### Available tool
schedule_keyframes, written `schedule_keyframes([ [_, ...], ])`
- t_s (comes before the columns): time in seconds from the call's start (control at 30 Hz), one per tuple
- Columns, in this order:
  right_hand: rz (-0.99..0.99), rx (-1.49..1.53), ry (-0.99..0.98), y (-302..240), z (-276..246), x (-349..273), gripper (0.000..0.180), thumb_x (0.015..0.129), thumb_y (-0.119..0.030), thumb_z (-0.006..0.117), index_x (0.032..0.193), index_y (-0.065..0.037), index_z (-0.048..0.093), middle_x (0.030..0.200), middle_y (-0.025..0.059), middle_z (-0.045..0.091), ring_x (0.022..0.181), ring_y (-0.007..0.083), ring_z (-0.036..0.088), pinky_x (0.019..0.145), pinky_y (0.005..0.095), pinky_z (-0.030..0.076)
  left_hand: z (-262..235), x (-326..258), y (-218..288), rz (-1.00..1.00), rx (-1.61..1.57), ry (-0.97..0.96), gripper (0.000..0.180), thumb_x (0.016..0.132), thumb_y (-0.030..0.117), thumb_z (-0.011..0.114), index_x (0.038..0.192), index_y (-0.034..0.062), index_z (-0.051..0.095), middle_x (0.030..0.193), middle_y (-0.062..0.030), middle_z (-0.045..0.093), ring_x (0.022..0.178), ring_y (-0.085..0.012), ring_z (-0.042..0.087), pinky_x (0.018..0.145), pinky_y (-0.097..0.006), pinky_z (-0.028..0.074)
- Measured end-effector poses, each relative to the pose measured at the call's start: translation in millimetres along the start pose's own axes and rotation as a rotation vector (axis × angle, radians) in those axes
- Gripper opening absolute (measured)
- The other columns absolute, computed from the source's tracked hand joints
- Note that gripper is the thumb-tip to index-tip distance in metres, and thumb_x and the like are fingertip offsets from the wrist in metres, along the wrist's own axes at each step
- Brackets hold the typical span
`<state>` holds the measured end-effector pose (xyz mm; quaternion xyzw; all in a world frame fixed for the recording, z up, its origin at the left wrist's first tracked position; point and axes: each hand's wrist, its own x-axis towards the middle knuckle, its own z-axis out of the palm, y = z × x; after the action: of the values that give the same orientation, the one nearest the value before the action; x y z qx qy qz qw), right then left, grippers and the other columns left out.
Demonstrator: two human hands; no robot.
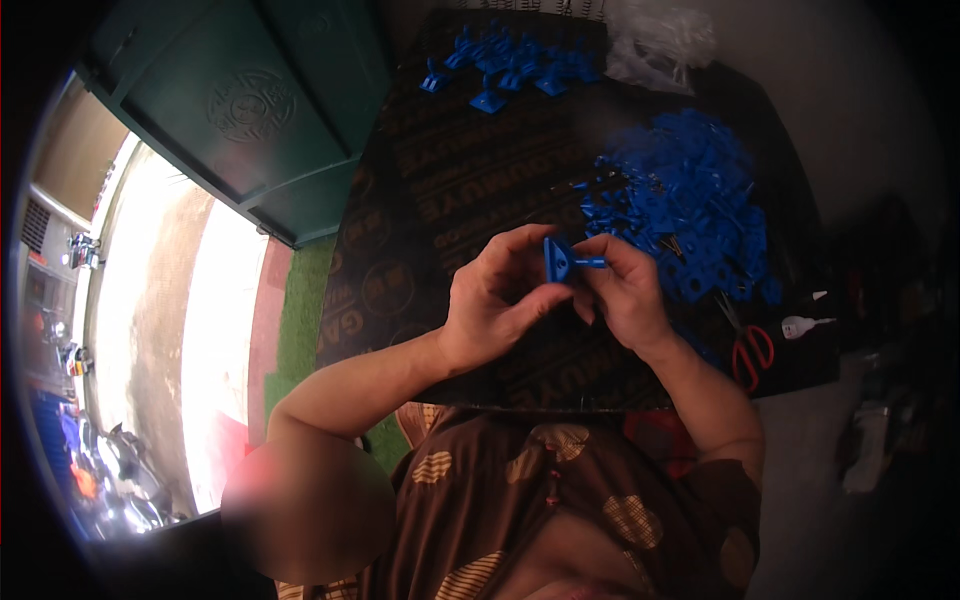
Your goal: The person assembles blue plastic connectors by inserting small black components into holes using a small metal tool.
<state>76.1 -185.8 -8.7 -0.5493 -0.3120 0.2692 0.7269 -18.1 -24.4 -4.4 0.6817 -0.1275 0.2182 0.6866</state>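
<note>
Between my two hands, over the near middle of the dark table, is a small blue plastic part (560, 262) with a flat base and a thin stem pointing right. My left hand (497, 295) is closed round its flat base, thumb below and fingers above. The fingers of my right hand (628, 290) pinch it at the stem side. A large heap of loose blue plastic pieces (690, 200) lies just beyond my right hand, with a few thin metal bits among them. At the far side of the table stand several similar blue parts with square bases (488, 98).
Scissors with red handles (752, 358) and a small white nozzle bottle (803, 326) lie at the table's right edge. A clear plastic bag (660, 45) sits at the back. To the left are a green metal door (250, 110) and a bright doorway with parked motorbikes outside.
</note>
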Motion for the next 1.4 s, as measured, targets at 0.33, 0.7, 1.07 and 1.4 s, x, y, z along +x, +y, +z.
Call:
schedule_keyframes([
  [0.33, 0.001, 0.038, 0.050, -9, 0, 0, 0.009, 0.092, -0.011, 0.057, 0.089, -0.002, 0.060, 0.073, 0.0042, 0.061, 0.053, 0.0041, 0.053, 0.045, 0.0167, 0.043, 1, 6, -3, -0.254, -0.234, 0.173, 0.029, 0.091, 0.004, 0.057, 0.118, -0.0023, 0.047, 0.085, -0.0061, 0.062, 0.063, -0.0081, 0.058, 0.052, -0.020, 0.049],
  [0.7, 0.042, 0.043, 0.071, -7, 0, 1, 0.009, 0.090, -0.009, 0.061, 0.087, -0.001, 0.060, 0.071, 0.0037, 0.060, 0.051, 0.0025, 0.050, 0.043, 0.0157, 0.040, -1, 6, -11, -0.308, -0.198, 0.146, 0.025, 0.088, 0.005, 0.062, 0.110, -0.0017, 0.054, 0.083, -0.0047, 0.062, 0.067, -0.0075, 0.059, 0.052, -0.019, 0.049],
  [1.07, -0.061, -0.219, 0.098, -9, 2, -2, 0.007, 0.087, -0.005, 0.064, 0.088, -0.001, 0.058, 0.072, 0.0019, 0.060, 0.057, 0.0035, 0.052, 0.049, 0.0169, 0.041, -4, 6, -10, -0.417, -0.202, 0.053, 0.021, 0.088, 0.006, 0.063, 0.105, -0.0006, 0.053, 0.079, -0.0050, 0.062, 0.067, -0.0091, 0.061, 0.053, -0.021, 0.051],
  [1.4, -0.404, -0.598, 0.119, -12, 9, -5, 0.011, 0.081, 0.001, 0.067, 0.087, -0.002, 0.058, 0.074, 0.0049, 0.062, 0.064, 0.0098, 0.060, 0.055, 0.0218, 0.047, 1, 7, -4, -0.418, -0.191, 0.062, 0.025, 0.087, 0.003, 0.062, 0.108, 0.0007, 0.050, 0.089, -0.0045, 0.062, 0.069, -0.0078, 0.060, 0.055, -0.019, 0.049],
])
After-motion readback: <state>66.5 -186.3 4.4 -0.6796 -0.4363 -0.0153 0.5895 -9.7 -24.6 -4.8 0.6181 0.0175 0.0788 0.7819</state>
